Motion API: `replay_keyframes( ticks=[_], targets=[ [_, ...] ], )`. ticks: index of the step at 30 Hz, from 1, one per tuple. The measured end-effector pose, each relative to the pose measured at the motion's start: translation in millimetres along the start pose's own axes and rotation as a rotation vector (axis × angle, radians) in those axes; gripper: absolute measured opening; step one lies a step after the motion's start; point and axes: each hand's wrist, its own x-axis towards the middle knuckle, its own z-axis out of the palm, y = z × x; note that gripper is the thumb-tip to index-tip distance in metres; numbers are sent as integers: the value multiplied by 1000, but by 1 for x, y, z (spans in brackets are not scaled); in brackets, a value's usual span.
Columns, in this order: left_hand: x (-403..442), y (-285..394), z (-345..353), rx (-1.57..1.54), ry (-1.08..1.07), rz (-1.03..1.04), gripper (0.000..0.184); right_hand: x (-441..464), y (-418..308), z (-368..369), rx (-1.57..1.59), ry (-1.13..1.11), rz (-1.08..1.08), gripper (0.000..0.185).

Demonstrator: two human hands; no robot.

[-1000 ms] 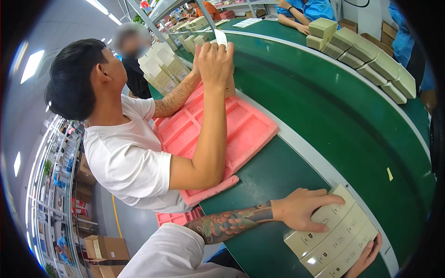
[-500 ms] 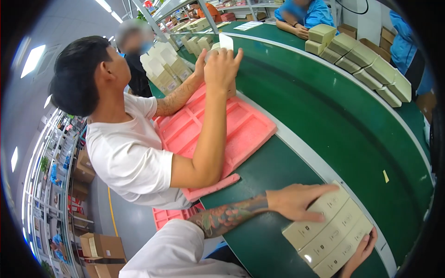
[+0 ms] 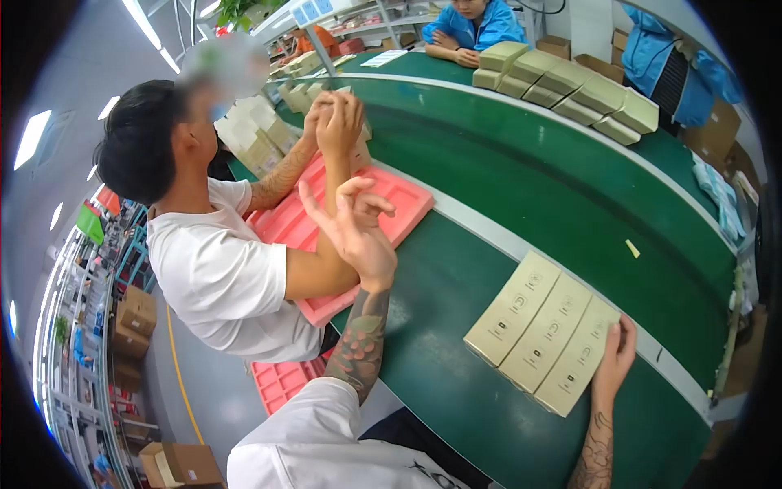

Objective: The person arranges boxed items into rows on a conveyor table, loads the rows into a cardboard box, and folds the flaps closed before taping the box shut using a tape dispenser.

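Observation:
Three pale boxes [image 3: 542, 332] lie side by side on the green table [image 3: 432, 318], with small printed marks on their upper faces. My right hand [image 3: 619, 352] rests against the right side of this row, its fingers along the edge of the outer box. Raised above the table, my left hand [image 3: 354, 232] is empty, with its fingers spread and partly curled. It appears in front of the co-worker's forearm and the pink foam tray [image 3: 403, 204].
A co-worker [image 3: 220, 269] in a white shirt stands at the left, hands raised above the tray. The green conveyor [image 3: 489, 179] runs beyond a pale rail. Stacked boxes [image 3: 562, 81] sit across it, near people in blue. More pink trays [image 3: 281, 383] are below left.
My left hand has left the boxes and risen to the left. My right hand stays at their right side. The view has shifted, and the co-worker's hands are closer together.

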Motion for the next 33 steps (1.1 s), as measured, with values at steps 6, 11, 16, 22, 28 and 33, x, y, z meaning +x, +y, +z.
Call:
replay_keyframes(
  ticks=[6, 11, 16, 22, 28, 33],
  targets=[
    [-1, 26, 19, 58, 4, 229, 69, 2, 1, 4, 67, 4, -10, 30],
    [-6, 58, 19, 14, -153, 459, 67, 2, 4, 2, 37, -10, -8, 30],
    [5, 80, 19, 94, -124, 548, 69, 2, -1, 3, 18, 4, 1, 30],
    [8, 105, 11, 175, -58, 625, 72, 1, 0, 3, 37, -10, 5, 30],
    [16, 85, 16, 220, -9, 529, 74, 3, 8, 3, 41, 10, -34, 29],
    [5, 80, 17, 272, 50, 399, 78, -1, 4, 3, 20, 17, -15, 28]
  ],
)
